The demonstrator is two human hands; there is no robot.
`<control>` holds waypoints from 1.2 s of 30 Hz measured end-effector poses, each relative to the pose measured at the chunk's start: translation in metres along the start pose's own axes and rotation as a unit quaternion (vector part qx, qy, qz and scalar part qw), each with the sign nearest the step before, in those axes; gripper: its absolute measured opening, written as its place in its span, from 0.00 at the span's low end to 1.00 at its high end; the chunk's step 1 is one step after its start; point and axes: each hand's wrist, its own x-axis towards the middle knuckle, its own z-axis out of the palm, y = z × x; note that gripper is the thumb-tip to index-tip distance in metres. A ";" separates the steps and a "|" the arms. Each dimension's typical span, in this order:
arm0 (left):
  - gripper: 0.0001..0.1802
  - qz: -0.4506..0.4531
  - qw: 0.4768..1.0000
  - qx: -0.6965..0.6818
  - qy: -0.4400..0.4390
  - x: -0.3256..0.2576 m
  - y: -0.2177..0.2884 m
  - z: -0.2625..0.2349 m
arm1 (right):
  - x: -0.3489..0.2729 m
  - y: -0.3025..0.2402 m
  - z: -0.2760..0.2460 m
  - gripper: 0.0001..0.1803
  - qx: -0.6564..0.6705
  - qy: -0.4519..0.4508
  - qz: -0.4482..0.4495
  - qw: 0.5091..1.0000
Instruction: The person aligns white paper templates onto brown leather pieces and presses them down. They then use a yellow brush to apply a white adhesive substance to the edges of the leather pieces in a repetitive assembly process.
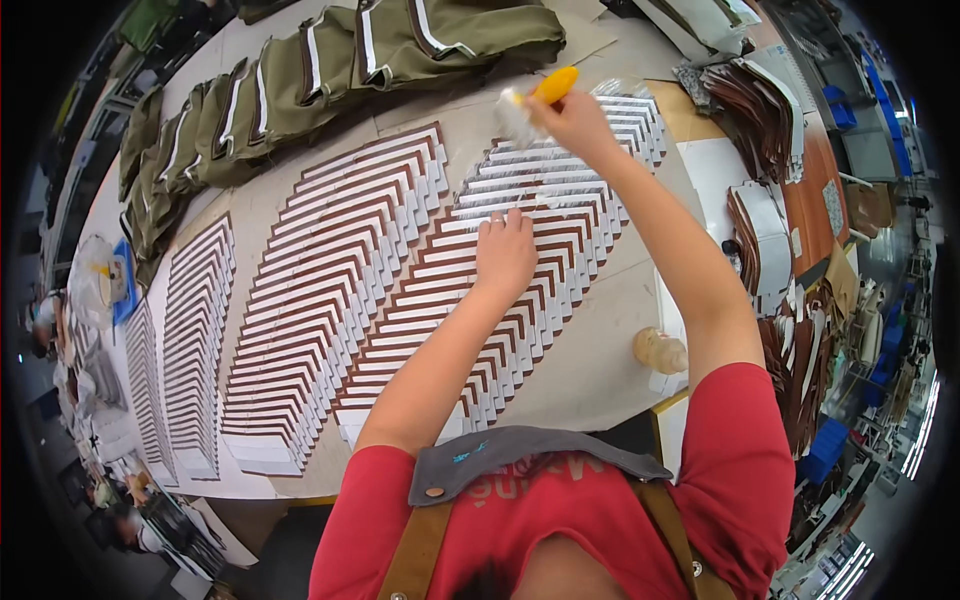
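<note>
My right hand (580,124) is closed around the yellow handle of a brush (555,84). Its pale bristles are blurred, over the far end of a long row of overlapping pieces (545,290), white with brown edges. Wet-looking streaks and smears show on the white faces near the brush. On the same row my left hand (506,252) lies with its fingers stretched forward, pressing on the pieces below the streaked part. Nothing shows in that hand.
Similar staggered rows (330,260) lie to the left, with narrower ones beyond. Olive fabric pieces (340,70) with white strips fill the far edge. At the right stand a bottle (659,350) and stacks of brown and white cut pieces (755,120). The work surface (590,350) is grey-beige.
</note>
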 end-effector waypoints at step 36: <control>0.21 -0.016 0.998 -0.043 -0.050 -0.130 -0.007 -0.023 | -0.105 0.004 0.014 0.18 -0.035 -0.072 0.053 0.995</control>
